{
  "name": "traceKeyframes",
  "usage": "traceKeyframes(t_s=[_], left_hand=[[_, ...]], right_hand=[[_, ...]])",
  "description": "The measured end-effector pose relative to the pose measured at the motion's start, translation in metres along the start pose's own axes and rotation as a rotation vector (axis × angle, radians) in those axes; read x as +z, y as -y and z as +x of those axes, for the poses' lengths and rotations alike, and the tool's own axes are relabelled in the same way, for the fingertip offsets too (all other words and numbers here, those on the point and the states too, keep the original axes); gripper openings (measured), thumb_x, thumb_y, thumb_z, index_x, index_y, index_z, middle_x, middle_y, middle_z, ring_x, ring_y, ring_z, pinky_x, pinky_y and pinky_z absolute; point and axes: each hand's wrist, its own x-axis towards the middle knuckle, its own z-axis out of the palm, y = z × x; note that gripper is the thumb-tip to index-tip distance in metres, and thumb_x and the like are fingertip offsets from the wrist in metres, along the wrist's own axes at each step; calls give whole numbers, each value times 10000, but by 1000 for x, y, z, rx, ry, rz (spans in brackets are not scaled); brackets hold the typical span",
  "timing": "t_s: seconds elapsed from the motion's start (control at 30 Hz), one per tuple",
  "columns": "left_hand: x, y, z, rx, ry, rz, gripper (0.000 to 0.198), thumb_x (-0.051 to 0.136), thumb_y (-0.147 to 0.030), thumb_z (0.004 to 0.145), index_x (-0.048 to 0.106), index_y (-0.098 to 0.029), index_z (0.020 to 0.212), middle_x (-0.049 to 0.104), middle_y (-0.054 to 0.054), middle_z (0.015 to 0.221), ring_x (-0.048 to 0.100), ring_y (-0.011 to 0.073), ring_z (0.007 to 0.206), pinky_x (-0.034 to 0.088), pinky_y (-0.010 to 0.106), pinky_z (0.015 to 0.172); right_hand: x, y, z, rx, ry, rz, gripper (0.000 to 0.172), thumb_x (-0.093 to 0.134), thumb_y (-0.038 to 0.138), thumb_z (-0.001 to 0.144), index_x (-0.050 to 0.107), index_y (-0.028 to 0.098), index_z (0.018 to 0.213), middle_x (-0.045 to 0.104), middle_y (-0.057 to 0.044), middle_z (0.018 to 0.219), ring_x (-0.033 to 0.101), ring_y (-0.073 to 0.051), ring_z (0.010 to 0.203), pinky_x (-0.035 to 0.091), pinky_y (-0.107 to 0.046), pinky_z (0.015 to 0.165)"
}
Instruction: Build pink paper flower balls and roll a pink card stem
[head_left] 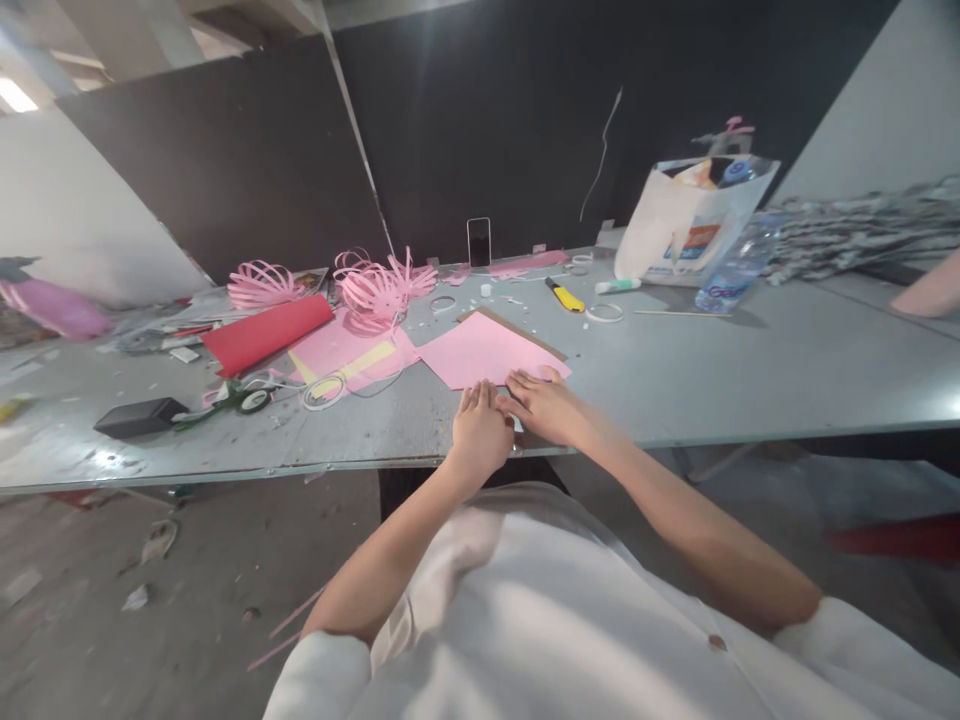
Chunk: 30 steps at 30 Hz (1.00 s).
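Observation:
A sheet of pink paper lies at an angle on the grey table, with a brown board edge showing behind it. My left hand is at the paper's near edge, its fingers bent and close together on it. Just to the right, my right hand rests on the same edge with fingers stretched out and apart. The two hands nearly touch. What lies under the palms is hidden.
Behind the paper are a yellow utility knife, tape rings and a propped phone. To the left lie pink strip balls, red paper, scissors and a black block. A bag and bottle stand right.

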Motion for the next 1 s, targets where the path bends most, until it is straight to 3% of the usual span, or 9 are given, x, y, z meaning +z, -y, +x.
traceKeyframes(t_s=[0.13,0.37,0.53,0.77,1.0], left_hand=[[-2,5,10,-8,-16,-7,546,431,-207,1040,568,-22,1536,482,257,1665,456,337,1576,333,484,1312],[-8,9,24,-11,10,4,548,424,-199,1058,533,28,1544,505,271,1639,491,332,1541,342,433,1297],[-6,7,27,-24,-1,21,570,397,-196,1077,464,75,1574,515,317,1609,490,346,1542,354,455,1283],[3,19,45,-15,22,48,578,372,-186,1082,438,34,1613,444,294,1672,447,340,1580,333,463,1297],[5,30,63,28,54,67,613,392,-157,1060,398,57,1635,396,307,1692,386,334,1618,287,462,1329]], right_hand=[[-3,-5,6,-82,38,-54,628,200,507,1153,626,237,1526,573,-177,1622,473,-388,1551,276,-664,1245],[-19,2,14,-79,75,-99,606,174,377,1156,653,182,1472,594,-217,1585,501,-388,1526,291,-659,1223],[-10,1,9,-77,-11,-49,596,236,349,1125,599,74,1509,612,-235,1565,539,-340,1502,285,-574,1269],[3,-12,24,-96,15,-60,624,292,301,1068,539,-4,1553,552,-254,1615,485,-345,1552,257,-550,1321],[10,-26,44,-42,57,4,657,344,376,1068,494,46,1616,483,-217,1678,416,-344,1602,286,-550,1329]])
